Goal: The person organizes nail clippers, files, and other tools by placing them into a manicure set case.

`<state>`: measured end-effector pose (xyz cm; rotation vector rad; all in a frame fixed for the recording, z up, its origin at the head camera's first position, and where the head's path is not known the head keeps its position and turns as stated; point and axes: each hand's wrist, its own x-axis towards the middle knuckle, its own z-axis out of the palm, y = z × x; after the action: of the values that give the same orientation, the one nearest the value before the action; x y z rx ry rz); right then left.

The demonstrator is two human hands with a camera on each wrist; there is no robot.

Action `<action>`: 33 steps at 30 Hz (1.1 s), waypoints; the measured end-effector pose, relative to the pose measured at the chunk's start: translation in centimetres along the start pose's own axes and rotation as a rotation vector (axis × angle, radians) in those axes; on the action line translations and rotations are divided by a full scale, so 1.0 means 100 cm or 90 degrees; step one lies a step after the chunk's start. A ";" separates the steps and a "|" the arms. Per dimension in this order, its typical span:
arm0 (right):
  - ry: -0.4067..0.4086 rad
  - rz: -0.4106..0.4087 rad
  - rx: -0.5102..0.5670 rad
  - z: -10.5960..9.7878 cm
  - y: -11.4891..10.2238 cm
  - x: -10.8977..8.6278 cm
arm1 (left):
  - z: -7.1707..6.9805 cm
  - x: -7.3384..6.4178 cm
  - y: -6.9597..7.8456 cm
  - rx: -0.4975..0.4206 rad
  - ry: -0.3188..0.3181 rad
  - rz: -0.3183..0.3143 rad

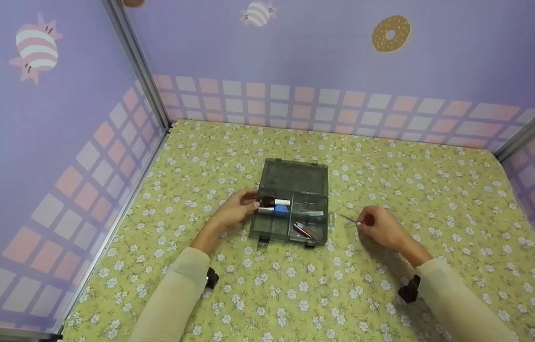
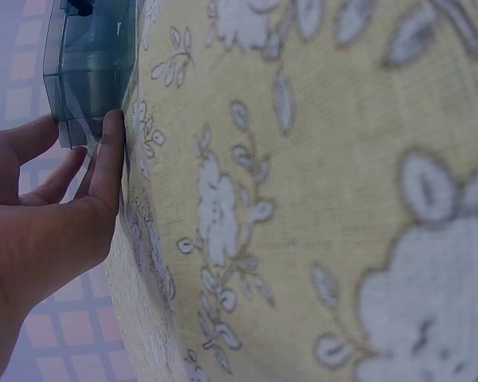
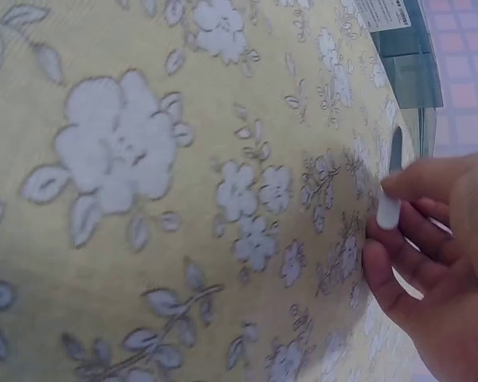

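Note:
A translucent dark plastic compartment box (image 1: 295, 177) lies on the cloth with its lid laid back. My left hand (image 1: 236, 210) grips the box's left side, thumb at the rim; the left wrist view shows fingers at the box's end wall (image 2: 92, 72). Inside, on the left, are a dark red nail polish bottle (image 1: 268, 202) and a blue one (image 1: 281, 210), both with silvery caps. A small reddish metallic piece, like a nail clipper (image 1: 303, 230), sits at the front right. My right hand (image 1: 383, 229), right of the box, pinches a nail file (image 3: 389, 212) by its white handle, its grey blade pointing toward the box.
Yellow flowered cloth (image 1: 286, 294) covers the table. A pale flat strip (image 1: 314, 213) lies in a right compartment. Two front latches, one of them a latch (image 1: 310, 243) at the right, stick out from the box. Purple patterned walls (image 1: 295, 52) enclose the back and sides.

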<state>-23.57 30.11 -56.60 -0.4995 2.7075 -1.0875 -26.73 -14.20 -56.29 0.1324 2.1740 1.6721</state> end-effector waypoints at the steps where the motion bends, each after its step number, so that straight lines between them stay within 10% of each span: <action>1: 0.016 0.008 -0.006 0.000 -0.001 0.002 | 0.000 0.000 -0.001 -0.001 0.001 0.000; 9: 0.108 -0.021 0.025 0.009 -0.025 0.029 | -0.001 0.001 -0.001 -0.020 0.004 0.000; 33: 0.011 -0.235 -0.002 0.093 -0.134 0.084 | -0.002 0.000 0.000 -0.047 -0.018 0.013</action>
<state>-25.47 12.04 -54.30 -1.0255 2.6967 -1.1723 -26.81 -14.39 -56.29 0.1578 2.0948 1.7483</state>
